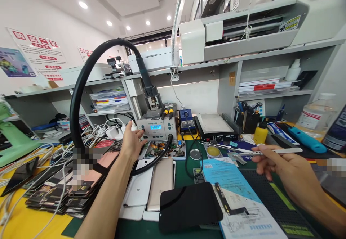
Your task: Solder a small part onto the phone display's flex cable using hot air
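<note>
My left hand (133,140) reaches forward to the left side of the grey hot air station (159,128), its fingers apart beside the front panel with the lit blue display. Nothing shows in that hand. On the right, my right hand (275,163) holds metal tweezers (288,151) between thumb and fingers, above the dark mat and the blue-and-white booklet (224,174). A thin dark part (225,201) lies on the booklet. The station's black hose (77,98) arches over my left forearm, and its handle (146,77) stands upright in the holder.
Stacked phone parts (54,192) and white cables crowd the left. White and gold phone backs (160,185) and a black panel (189,204) lie in front. Further back are a tray of circuit boards (180,149), a heating plate (214,123) and a yellow bottle (260,134).
</note>
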Motion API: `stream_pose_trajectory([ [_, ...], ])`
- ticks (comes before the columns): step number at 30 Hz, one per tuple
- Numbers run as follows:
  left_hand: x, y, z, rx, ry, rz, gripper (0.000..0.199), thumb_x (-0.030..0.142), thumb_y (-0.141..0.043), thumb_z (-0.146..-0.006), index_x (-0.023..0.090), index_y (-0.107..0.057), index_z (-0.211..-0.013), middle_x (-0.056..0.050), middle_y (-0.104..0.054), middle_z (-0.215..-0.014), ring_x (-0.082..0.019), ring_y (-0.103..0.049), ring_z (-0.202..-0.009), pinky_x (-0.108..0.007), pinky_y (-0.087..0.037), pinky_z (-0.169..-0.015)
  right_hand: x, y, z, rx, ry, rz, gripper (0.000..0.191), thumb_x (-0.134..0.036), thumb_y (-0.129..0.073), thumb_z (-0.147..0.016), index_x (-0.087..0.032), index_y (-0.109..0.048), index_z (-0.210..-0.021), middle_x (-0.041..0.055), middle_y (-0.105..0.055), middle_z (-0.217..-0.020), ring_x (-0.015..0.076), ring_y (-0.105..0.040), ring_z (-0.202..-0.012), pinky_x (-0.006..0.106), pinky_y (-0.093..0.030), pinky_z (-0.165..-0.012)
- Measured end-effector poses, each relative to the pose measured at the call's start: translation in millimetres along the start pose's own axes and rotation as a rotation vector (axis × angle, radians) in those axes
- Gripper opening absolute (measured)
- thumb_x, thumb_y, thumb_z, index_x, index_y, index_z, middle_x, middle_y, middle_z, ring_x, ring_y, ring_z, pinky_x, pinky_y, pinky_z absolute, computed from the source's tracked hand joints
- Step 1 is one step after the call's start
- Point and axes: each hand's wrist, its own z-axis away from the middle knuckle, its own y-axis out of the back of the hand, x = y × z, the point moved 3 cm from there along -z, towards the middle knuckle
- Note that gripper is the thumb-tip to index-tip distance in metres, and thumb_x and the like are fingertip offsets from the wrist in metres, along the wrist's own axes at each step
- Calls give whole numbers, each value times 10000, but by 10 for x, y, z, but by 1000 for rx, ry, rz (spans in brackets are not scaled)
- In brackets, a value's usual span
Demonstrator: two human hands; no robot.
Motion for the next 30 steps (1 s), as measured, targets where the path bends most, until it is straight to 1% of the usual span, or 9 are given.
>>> stream_pose_trajectory([
  [10,-17,-14,4,13,1,2,539,586,-530,-994,172,-584,-1335,-134,-580,-1414,-311,-548,-1306,-575,-394,-1127,1,-3,-2,-20,-7,-19,524,-646,-815,-719,-142,-773,-857,86,-754,-712,168,-618,-485,215,-453,-341],
  [21,-25,-9,-7,17,-16,-27,540,585,-528,-995,172,-581,-1339,-135,-581,-1411,-312,-551,-1304,-577,-399,-1124,-1,11,-6,-28,-6,-16,550,-674,-805,-735,-142,-769,-871,83,-746,-711,172,-625,-506,211,-450,-352],
  [26,-38,14,-41,24,-84,-63,557,591,-530,-993,178,-566,-1366,-137,-558,-1446,-322,-528,-1335,-592,-379,-1140,8,10,-11,-35,-19,-9,584,-694,-809,-715,-136,-767,-881,105,-756,-712,184,-621,-503,225,-452,-346],
  [30,-54,19,-72,29,-165,-106,549,573,-544,-994,187,-559,-1384,-134,-530,-1487,-328,-497,-1372,-604,-339,-1169,2,3,0,-26,-10,-11,559,-680,-801,-738,-143,-756,-885,88,-748,-706,170,-615,-501,213,-449,-351],
])
